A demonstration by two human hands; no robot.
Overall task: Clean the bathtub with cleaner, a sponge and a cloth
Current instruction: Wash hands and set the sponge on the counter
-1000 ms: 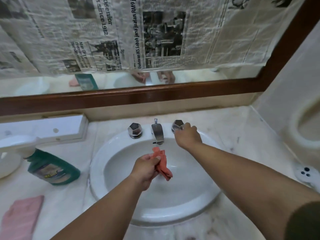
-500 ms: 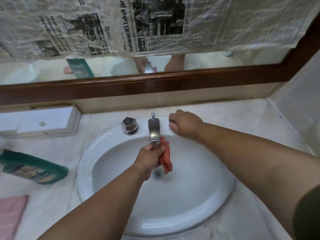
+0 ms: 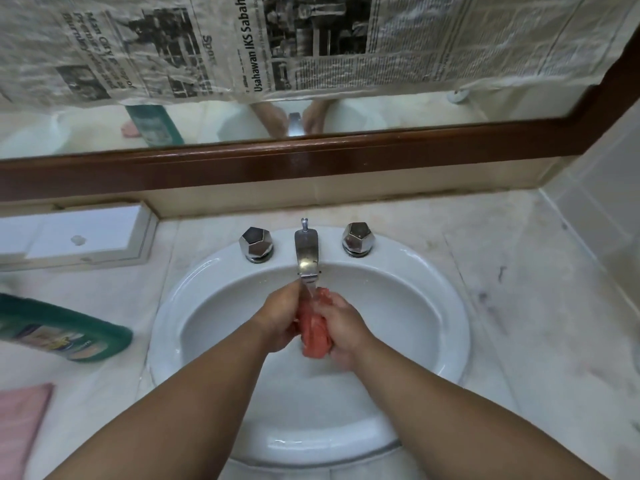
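Both hands are over the white sink basin (image 3: 433,306), under the chrome spout (image 3: 306,252). My left hand (image 3: 280,317) and my right hand (image 3: 341,327) grip a bunched orange-red cloth (image 3: 313,334) between them. A thin stream of water runs from the spout onto the cloth. A green cleaner bottle (image 3: 65,332) lies on its side on the counter to the left. A pink cloth (image 3: 19,424) lies flat at the lower left corner.
Two faceted chrome tap knobs (image 3: 256,242) (image 3: 358,237) flank the spout. A white box (image 3: 79,237) sits at the back left of the marble counter (image 3: 536,323). A wood-framed mirror (image 3: 311,161) partly covered with newspaper stands behind.
My right hand left the right tap knob and came down onto the cloth beside my left hand. Water now runs from the spout. The camera moved closer over the sink.
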